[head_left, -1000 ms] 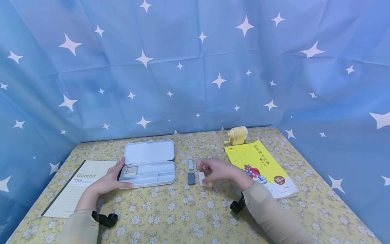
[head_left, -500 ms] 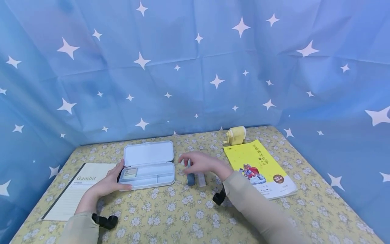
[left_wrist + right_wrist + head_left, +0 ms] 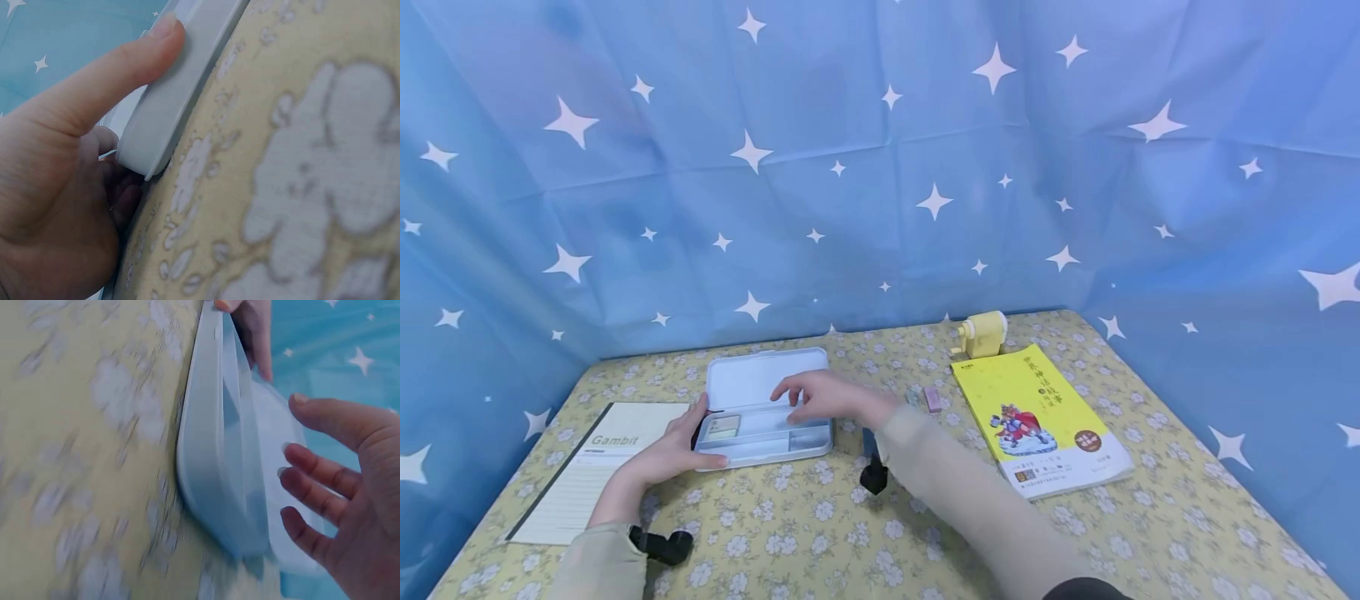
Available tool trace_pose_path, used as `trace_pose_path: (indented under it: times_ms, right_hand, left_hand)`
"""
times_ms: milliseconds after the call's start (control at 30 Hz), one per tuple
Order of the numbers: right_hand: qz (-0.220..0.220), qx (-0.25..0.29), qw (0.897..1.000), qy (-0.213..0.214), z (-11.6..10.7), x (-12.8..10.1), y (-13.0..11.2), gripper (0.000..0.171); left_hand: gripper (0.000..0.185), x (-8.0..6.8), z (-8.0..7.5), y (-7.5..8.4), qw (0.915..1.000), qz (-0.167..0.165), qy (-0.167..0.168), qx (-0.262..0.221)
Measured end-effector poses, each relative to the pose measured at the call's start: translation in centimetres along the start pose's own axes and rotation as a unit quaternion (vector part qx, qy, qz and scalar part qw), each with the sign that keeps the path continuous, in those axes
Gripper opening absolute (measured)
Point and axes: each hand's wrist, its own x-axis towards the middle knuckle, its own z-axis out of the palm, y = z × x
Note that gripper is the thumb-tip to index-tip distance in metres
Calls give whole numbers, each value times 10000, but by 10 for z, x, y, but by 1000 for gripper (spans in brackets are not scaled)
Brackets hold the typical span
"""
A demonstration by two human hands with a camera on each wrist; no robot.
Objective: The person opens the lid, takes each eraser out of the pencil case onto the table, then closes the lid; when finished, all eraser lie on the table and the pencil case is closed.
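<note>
I am looking down at a table (image 3: 820,533) covered in a yellow cloth printed with small white flowers, with blue star-patterned fabric hung behind it and on both sides.

At the far left lies a cream notebook (image 3: 587,467), flat, with "Gambit" printed on its cover.

Just right of it, my left hand (image 3: 662,454) steadies an open pencil case (image 3: 767,412) by its left end. The thumb lies along the near wall and the fingers curl round the corner, so the hand grips the case, seemingly to stop it sliding. In the left wrist view the thumb (image 3: 106,75) presses flat on the smooth, rounded white wall.

The case is pale blue-grey hard plastic or metal, an oblong with rounded corners. Its lid is hinged back flat toward the far side. The tray has dividers, and a small tan item sits in the left compartment.

My right hand (image 3: 816,398) hovers over the middle of the tray, fingers spread and lightly bent. In the right wrist view the hand (image 3: 350,500) holds nothing, its fingertips close to the case rim.

Further right, a small pink eraser (image 3: 932,399) lies alone on the cloth. Beyond it sits a glossy yellow paperback book (image 3: 1037,412), and at its far edge a pale yellow crank pencil sharpener (image 3: 979,333).
</note>
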Motion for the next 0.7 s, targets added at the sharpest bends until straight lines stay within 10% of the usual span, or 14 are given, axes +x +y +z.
trace_pose_path:
  times_ms: [700]
  right_hand:
    - [-88, -909, 9923, -835, 27, 69, -39, 45]
  left_hand:
    - [122, 1, -1, 0, 10000, 59, -26, 57]
